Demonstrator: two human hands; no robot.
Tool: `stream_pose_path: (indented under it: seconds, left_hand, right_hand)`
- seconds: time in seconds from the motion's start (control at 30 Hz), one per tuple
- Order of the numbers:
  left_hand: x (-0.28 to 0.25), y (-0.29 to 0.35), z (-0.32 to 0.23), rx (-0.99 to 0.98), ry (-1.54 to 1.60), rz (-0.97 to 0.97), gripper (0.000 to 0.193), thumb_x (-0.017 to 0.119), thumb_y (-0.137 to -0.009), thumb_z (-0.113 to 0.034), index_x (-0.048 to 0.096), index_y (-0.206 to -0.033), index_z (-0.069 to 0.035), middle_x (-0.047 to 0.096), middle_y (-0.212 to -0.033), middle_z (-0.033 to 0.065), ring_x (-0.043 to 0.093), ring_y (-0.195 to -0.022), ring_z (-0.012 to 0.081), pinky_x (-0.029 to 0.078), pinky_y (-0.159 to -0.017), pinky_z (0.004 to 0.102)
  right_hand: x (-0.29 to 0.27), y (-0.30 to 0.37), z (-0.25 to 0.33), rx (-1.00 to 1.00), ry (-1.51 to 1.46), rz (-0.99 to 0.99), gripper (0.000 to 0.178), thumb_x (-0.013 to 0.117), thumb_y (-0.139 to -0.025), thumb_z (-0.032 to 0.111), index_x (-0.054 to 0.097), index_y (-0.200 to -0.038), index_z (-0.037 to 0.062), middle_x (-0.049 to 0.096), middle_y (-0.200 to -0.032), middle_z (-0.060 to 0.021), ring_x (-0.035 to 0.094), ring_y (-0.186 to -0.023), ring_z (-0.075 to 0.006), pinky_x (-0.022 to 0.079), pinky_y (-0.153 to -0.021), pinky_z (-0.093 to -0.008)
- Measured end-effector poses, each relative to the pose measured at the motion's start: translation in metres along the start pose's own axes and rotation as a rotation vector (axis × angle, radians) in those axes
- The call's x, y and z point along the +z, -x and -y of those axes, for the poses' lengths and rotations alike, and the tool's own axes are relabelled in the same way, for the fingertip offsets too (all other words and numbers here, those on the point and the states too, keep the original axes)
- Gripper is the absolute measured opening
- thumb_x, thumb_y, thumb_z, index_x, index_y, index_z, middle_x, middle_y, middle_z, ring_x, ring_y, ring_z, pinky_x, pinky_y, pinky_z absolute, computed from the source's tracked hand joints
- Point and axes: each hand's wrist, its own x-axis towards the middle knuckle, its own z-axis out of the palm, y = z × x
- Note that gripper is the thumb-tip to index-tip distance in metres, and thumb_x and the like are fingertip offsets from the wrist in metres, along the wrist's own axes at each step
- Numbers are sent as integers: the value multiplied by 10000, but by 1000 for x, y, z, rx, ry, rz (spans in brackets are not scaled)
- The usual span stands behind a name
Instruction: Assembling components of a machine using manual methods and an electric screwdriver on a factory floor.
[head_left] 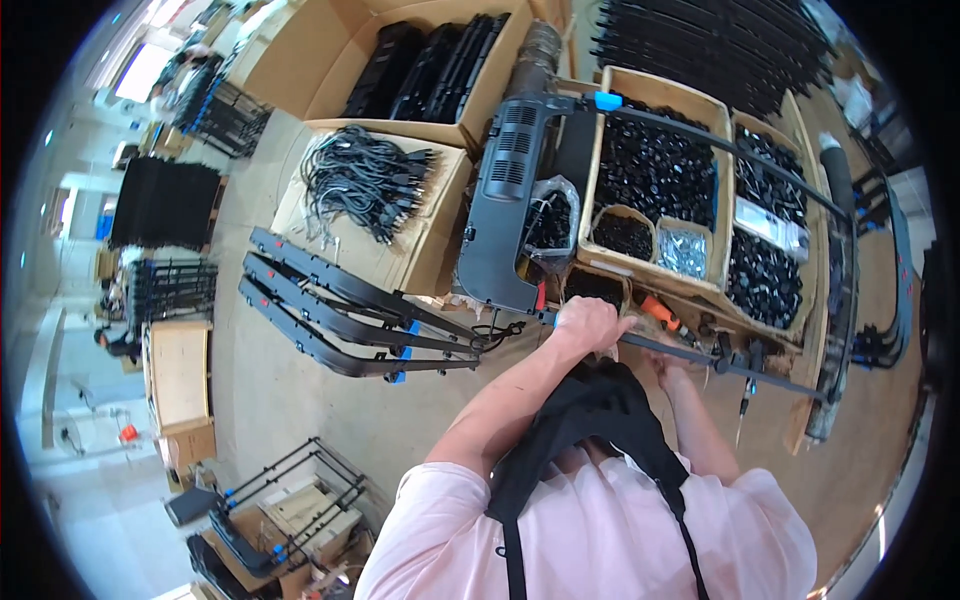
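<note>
At the near edge of the loaded bench, a person in a pink shirt [590, 530] bends over a black tubular frame that lies across the parts bins. Its dark grey vented housing [505, 170] forms the left end; the near bar [690, 356] runs rightward close to the person, the far bar [790, 182] across the bins beyond.

I see the left hand [588, 325] closed over the near bar, just beside the housing, thumb pointing right. The right hand [665, 358] is lower and farther right, partly behind that same bar; whether its fingers grip anything, I cannot tell.

Beyond the hands, a large wooden bin [598, 190] holds small black plastic parts [660, 165], with silvery small parts [682, 252] in its near right corner. Another bin of black pieces [762, 290] stands beside it, a clear-wrapped package [770, 230] on top. An orange-handled tool [660, 312] lies near the right hand.

Leftward, bundled black cables [360, 180] rest on a cardboard box [445, 182], and behind it an open carton [300, 60] holds long black mouldings [425, 80]. Three curved black arms [340, 322] jut out side by side in front of the box.
</note>
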Motion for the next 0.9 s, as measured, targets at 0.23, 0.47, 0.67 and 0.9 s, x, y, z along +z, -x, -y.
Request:
stream_pose_path:
  seconds: [0.23,0.47,0.67,0.9]
  left_hand:
    - [11,7,-1,-43,72,-321,447,595,-1015,-470,765,-976,-58,770,-893,144,753,-898,342,591,-816,468]
    - [32,62,-40,106,641,-1017,121,730,-940,-154,725,-904,-39,710,-880,132,690,-839,343,554,-776,441]
    - [71,91,-31,-437,909,-422,426,577,-1061,-427,700,-1155,-31,737,-1043,204,718,-962,361,562,-868,443]
    - [93,56,1,-501,1912,-498,768,581,-998,-704,548,-1300,2,661,-1276,168,685,-1111,297,578,-926,428]
  right_hand:
    - [-26,170,106,17,1012,277,331,674,-997,262,734,-1214,19,782,-954,-101,740,-839,-165,579,-715,-316]
    - [39,183,286,-633,1379,594,324,656,-998,261,746,-1189,15,765,-991,-102,706,-905,-169,568,-834,-363]
    - [101,70,426,-1004,1268,247,384,653,-1012,291,702,-1278,19,772,-1115,-157,741,-1027,-235,559,-920,-362]
    - [169,-77,497,-1164,1536,-7,599,564,-1011,511,684,-1233,-33,688,-1228,-324,621,-1240,-476,484,-1063,-506]
